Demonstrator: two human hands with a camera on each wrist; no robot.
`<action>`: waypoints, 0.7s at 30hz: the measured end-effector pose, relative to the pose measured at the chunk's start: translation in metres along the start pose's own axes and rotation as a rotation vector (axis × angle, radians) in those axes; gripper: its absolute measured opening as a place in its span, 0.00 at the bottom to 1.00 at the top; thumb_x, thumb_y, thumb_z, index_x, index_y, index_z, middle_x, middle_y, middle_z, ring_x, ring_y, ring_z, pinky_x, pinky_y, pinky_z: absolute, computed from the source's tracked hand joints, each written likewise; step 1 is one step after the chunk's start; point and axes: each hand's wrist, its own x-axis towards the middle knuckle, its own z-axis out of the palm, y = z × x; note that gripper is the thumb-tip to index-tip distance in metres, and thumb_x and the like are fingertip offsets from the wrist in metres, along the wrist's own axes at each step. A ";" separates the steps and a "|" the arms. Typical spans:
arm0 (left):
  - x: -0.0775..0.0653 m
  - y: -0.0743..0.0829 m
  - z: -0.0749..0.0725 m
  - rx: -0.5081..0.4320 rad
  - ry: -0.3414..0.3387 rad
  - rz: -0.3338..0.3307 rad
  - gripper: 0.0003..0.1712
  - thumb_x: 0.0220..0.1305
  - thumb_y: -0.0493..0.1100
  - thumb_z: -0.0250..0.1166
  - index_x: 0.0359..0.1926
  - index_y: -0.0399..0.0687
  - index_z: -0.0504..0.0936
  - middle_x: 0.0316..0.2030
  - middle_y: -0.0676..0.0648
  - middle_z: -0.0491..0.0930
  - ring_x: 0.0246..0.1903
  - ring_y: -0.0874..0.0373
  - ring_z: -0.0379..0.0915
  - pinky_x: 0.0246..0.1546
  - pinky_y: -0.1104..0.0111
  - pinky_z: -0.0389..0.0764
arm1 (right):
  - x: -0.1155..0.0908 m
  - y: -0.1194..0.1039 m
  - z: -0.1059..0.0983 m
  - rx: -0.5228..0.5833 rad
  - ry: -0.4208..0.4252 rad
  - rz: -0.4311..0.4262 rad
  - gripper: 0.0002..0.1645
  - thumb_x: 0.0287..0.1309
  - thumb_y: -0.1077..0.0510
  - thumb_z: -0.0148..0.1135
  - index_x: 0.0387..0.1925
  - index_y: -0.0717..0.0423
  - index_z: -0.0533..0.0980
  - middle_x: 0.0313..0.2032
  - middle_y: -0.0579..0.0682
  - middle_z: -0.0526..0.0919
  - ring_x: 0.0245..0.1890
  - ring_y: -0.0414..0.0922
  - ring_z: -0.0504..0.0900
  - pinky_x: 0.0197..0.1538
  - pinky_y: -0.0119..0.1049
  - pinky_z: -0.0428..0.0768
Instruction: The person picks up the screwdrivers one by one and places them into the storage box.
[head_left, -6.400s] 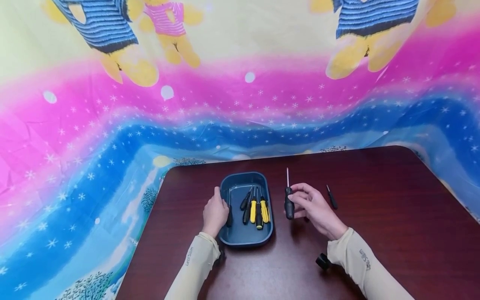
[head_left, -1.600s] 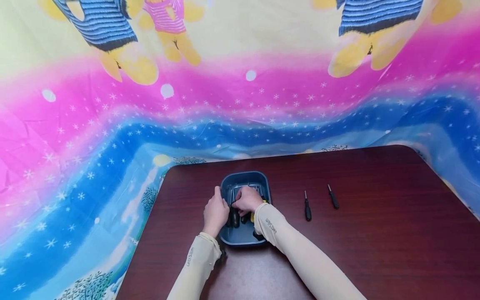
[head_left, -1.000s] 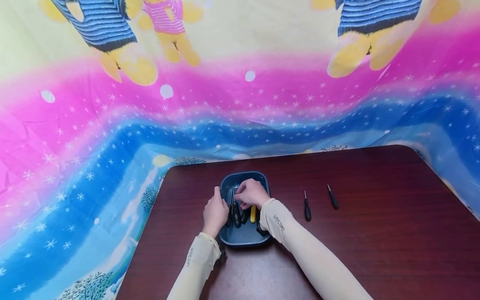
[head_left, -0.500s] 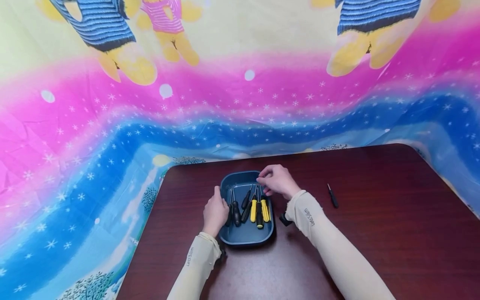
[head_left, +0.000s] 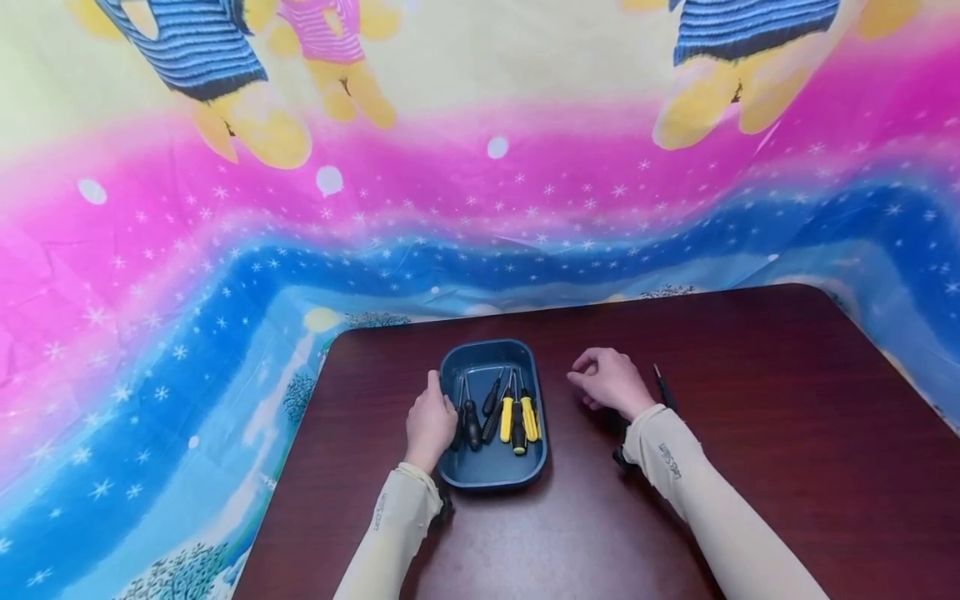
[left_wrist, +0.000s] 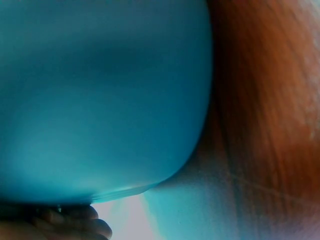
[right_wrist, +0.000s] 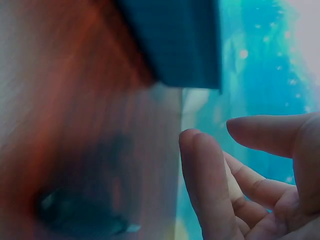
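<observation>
A dark blue tray stands on the table, its left side gripped by my left hand. Close up in the left wrist view, the tray wall hides most of that hand; only some fingers show. Several screwdrivers lie inside, among them a black-handled one and a yellow-and-black one. To the right of the tray, my right hand hovers over the table, thumb and forefinger apart and holding nothing. Below it in the right wrist view lies a blurred dark screwdriver.
Another small black screwdriver lies on the table to the right, partly covered by the right sleeve. Behind the dark red-brown table hangs a printed curtain.
The black screwdriver that my right hand held earlier now lies in the tray. That hand has let go, left the tray and moved right over the table. The left hand has stayed.
</observation>
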 end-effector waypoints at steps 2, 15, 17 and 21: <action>0.000 0.000 0.000 -0.002 0.000 -0.004 0.29 0.76 0.38 0.58 0.74 0.42 0.64 0.44 0.38 0.86 0.24 0.52 0.77 0.25 0.59 0.80 | -0.002 0.008 -0.002 -0.032 0.009 0.000 0.15 0.69 0.53 0.66 0.49 0.60 0.81 0.34 0.59 0.89 0.23 0.45 0.85 0.32 0.40 0.86; 0.000 0.001 0.002 -0.003 0.000 -0.014 0.29 0.76 0.38 0.58 0.73 0.43 0.64 0.46 0.39 0.86 0.28 0.50 0.80 0.30 0.55 0.83 | -0.007 0.044 0.000 -0.327 0.130 -0.085 0.18 0.58 0.51 0.73 0.43 0.58 0.81 0.31 0.53 0.83 0.32 0.49 0.81 0.43 0.51 0.79; 0.000 0.001 0.001 -0.003 0.000 -0.012 0.29 0.76 0.38 0.58 0.74 0.42 0.64 0.46 0.38 0.86 0.28 0.50 0.80 0.30 0.55 0.83 | -0.008 0.046 0.000 -0.346 0.143 -0.085 0.17 0.56 0.53 0.74 0.42 0.58 0.80 0.34 0.55 0.84 0.35 0.51 0.81 0.43 0.52 0.79; 0.001 0.001 0.001 -0.002 0.003 -0.010 0.28 0.76 0.38 0.58 0.73 0.42 0.65 0.46 0.38 0.86 0.27 0.50 0.80 0.29 0.56 0.83 | -0.010 0.051 -0.004 -0.370 0.139 -0.071 0.15 0.55 0.56 0.72 0.42 0.58 0.79 0.36 0.57 0.83 0.35 0.54 0.81 0.41 0.55 0.80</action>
